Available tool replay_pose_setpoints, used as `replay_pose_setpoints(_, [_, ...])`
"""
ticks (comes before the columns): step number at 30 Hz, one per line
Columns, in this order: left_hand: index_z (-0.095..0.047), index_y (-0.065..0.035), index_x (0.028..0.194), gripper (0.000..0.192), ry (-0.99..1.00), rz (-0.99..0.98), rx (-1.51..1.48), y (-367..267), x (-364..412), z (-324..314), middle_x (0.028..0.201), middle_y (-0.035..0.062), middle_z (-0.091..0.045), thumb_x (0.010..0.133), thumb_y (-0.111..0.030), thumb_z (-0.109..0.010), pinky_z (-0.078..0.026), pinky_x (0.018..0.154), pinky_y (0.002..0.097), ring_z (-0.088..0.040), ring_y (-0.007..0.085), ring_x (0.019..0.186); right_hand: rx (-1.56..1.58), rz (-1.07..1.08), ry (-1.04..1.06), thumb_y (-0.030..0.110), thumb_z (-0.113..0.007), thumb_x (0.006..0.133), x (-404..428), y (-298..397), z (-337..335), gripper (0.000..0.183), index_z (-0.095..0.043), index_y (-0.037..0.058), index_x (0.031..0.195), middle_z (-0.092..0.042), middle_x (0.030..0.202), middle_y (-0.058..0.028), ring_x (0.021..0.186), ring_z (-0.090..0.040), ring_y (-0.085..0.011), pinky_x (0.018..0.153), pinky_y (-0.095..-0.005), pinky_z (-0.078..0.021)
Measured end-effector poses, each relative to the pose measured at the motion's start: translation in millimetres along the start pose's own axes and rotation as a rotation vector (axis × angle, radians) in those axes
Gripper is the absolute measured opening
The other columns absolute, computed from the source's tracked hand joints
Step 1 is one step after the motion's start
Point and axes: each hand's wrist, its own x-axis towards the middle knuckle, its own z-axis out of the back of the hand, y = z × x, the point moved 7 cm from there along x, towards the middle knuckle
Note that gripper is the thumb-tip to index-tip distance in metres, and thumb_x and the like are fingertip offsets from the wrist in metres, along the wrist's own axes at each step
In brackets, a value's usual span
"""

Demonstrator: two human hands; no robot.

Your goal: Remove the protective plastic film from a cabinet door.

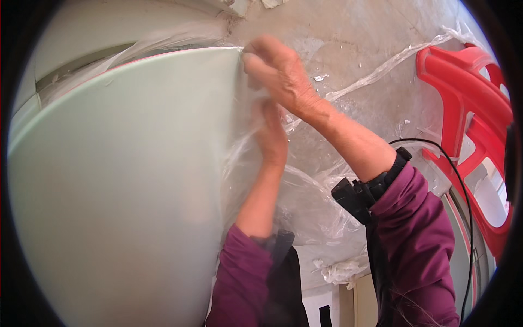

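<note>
A large pale green, smooth panel (pixel 135 175) fills the left side, its far edge showing a thin pink line. My right hand (pixel 282 75) is at the panel's far right corner, fingers curled and blurred by motion. Whether it pinches anything there is hidden. Just below it, my left hand (pixel 269 131) is beside the panel's right edge, also blurred. Clear plastic film (pixel 237 153) runs up to the left hand, but the fingers' hold on it cannot be made out.
A red plastic chair or stool (pixel 453 98) lies at the right. A twisted strip of clear film (pixel 376 77) stretches across the dusty floor (pixel 359 36). A black cable (pixel 461 180) curves past my right sleeve. Crumpled film (pixel 343 269) lies near my body.
</note>
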Motion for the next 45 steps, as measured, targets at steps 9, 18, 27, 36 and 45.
replay_pose_setpoints(9, [-0.047,-0.0023,0.080,0.016,0.027,0.025,0.036,-0.8,1.5,-2.4,0.063,0.0002,-0.039,0.084,-0.017,-0.040,-0.033,0.055,0.0240,-0.037,0.0100,0.058,-0.263,0.231,0.174,0.005,-0.050,0.075,12.7,15.7,-1.2,0.010,-0.043,-0.0010,0.077,-0.050,0.059,-0.0060,0.048,-0.049,-0.0124,0.044,-0.0252,-0.0421])
replay_pose_setpoints(18, [-0.045,-0.0033,0.076,0.021,0.015,-0.028,-0.030,2.4,2.1,0.3,0.060,-0.0015,-0.041,0.084,-0.023,-0.046,-0.030,0.050,0.0218,-0.036,0.0065,0.056,0.049,-0.071,0.043,0.009,-0.050,0.078,0.0,-1.0,4.1,0.013,-0.043,-0.0015,0.076,-0.050,0.060,-0.0077,0.048,-0.048,-0.0114,0.045,-0.0255,-0.0424])
replay_pose_setpoints(27, [-0.044,-0.0043,0.073,0.020,-0.001,0.019,0.043,-0.7,2.6,-0.6,0.059,-0.0012,-0.041,0.084,-0.021,-0.044,-0.030,0.050,0.0215,-0.035,0.0068,0.055,-0.251,0.121,0.213,0.009,-0.053,0.074,16.4,11.1,1.9,0.013,-0.049,0.0005,0.083,-0.056,0.064,-0.0069,0.054,-0.055,-0.0134,0.053,-0.0267,-0.0462])
replay_pose_setpoints(36, [-0.044,-0.0047,0.072,0.019,0.020,-0.079,0.086,-6.5,0.2,-3.6,0.059,-0.0011,-0.041,0.084,-0.020,-0.044,-0.030,0.051,0.0216,-0.035,0.0074,0.055,0.096,-0.028,0.086,0.012,-0.050,0.076,3.1,5.1,9.8,0.012,-0.050,0.0005,0.082,-0.056,0.065,-0.0070,0.050,-0.053,-0.0131,0.051,-0.0257,-0.0442])
replay_pose_setpoints(45, [-0.047,-0.0025,0.077,0.016,-0.016,0.018,0.011,-3.4,0.8,0.8,0.060,0.0000,-0.042,0.083,-0.017,-0.043,-0.032,0.052,0.0220,-0.037,0.0080,0.056,-0.191,0.147,0.327,0.010,-0.052,0.075,13.9,20.9,2.6,0.014,-0.050,0.0004,0.084,-0.057,0.068,-0.0067,0.055,-0.056,-0.0141,0.053,-0.0269,-0.0452])
